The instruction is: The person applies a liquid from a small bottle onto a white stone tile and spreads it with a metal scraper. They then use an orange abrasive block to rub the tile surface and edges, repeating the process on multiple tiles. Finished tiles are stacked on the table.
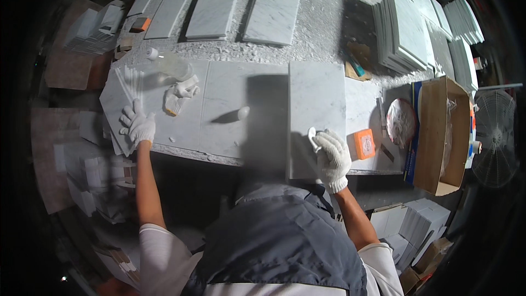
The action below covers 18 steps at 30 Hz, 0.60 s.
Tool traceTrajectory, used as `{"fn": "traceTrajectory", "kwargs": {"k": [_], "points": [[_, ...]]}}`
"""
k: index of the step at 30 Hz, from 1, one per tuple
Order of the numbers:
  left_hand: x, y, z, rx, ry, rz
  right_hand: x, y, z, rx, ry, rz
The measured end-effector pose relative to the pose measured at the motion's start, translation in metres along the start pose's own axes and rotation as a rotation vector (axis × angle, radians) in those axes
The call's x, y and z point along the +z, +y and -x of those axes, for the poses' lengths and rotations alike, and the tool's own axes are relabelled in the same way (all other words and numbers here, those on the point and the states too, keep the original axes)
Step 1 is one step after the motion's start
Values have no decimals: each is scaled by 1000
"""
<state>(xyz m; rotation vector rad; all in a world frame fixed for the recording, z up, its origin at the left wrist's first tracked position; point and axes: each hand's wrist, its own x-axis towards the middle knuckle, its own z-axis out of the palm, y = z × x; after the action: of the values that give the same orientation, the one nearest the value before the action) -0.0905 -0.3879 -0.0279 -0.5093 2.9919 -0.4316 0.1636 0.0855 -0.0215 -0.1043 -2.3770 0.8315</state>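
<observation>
While a person leans over a dusty desk (329,27), the right hand (333,156) in a white glove presses a small white scraper (313,138) against a marble tile (316,118). The grip is closed around the scraper. This tile lies at the near edge of the desk, its long axis running from the near edge toward the far edge. The step in hand looks like scraping or cleaning the tile's face; the next stroke likely calls for steady downward pressure. The left hand (138,124), also gloved, rests flat with fingers spread on a fanned stack of tiles (118,98) at the left edge, holding nothing. An orange block (365,143) sits just right of the working hand.
</observation>
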Motion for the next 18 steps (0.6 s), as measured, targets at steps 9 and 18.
{"fn": "traceTrajectory", "kwargs": {"k": [9,18], "points": [[26,-54,-4,162,-63,-89,-58,46,105,596,234,-296],[29,-70,7,254,62,52,-69,76,122,872,303,-463]]}}
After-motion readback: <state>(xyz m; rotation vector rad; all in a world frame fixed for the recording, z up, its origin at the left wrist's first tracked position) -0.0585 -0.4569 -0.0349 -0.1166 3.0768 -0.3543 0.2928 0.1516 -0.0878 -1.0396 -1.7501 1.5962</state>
